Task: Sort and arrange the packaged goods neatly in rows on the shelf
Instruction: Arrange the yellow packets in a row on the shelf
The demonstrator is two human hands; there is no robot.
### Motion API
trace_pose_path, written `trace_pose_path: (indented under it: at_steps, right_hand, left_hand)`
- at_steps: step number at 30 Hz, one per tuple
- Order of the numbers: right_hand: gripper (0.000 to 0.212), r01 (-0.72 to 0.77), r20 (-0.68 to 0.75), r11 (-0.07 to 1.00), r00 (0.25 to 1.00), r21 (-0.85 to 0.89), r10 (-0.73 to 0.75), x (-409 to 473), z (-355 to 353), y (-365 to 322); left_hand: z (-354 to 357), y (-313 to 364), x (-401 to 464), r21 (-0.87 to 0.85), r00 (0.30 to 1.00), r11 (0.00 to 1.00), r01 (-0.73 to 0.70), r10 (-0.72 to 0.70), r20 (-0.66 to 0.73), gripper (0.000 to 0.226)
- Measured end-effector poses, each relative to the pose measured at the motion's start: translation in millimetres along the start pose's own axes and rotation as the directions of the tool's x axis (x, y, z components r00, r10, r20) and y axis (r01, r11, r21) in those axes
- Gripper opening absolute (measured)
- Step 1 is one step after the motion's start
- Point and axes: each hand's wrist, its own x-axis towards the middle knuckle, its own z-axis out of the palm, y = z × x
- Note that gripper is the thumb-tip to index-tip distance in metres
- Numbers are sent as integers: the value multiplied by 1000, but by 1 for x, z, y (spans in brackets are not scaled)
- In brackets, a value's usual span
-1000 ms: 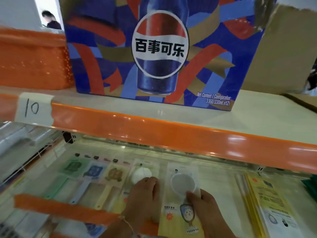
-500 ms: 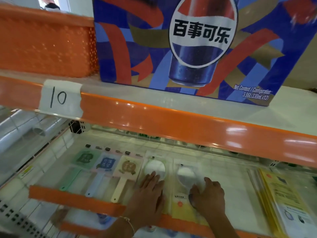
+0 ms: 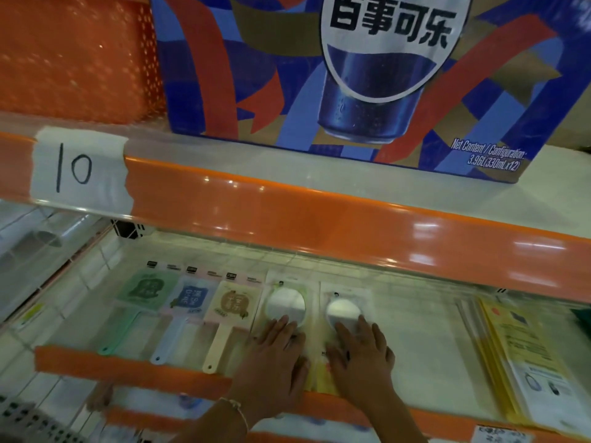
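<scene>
Head view, near to far: both hands lie flat with straight fingers on two round-mirror packs at six o'clock on the lower shelf. A second ago the right hand pinched the right mirror pack by its lower edge and the left hand covered its own; now each palm presses down, the left mirror pack and the right one lying side by side, tops level and pushed further back. I judge this pair is squared into the row. At nine o'clock, just beside them, lie three paddle fans: cream fan, blue fan, green fan. At three o'clock, well apart, sits a yellow packet stack. Beyond, at twelve o'clock, the orange shelf rail carries a paper "10" label, with a cola carton above.
</scene>
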Motion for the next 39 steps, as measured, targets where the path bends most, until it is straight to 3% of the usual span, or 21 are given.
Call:
trace_pose_path:
  at_steps: [7,12,16,21,31,36,39]
  right_hand:
    - [91,27,-62,1000,998,15,-26,2,5,-2]
    - [85,59,-53,998,997,31,-58,3,8,-5]
    - [62,79,-75,997,994,22,-77,5,13,-5]
    - [60,71,-136,997,988,8,-69,5,18,-3]
    - [84,118,-36,993,992,28,-117,1,11,-5]
    - [59,89,-1,996,996,5,-89,6,16,-6]
    - [57,92,-28,996,995,-5,-92,8,18,-5]
  left_hand:
    - [3,0,0,14,1000,1000,-12,12,-1,44]
    - [2,0,0,12,1000,1000,-7,6,11,44]
    - [2,1,0,4,1000,1000,-3,3,21,45]
    - [2,1,0,6,1000,1000,0,0,28,47]
    - [2,1,0,1,1000,1000,-5,5,11,45]
    - [2,1,0,-3,1000,1000,-8,8,6,42]
    - [1,2,-1,3,1000,1000,-9,9,6,41]
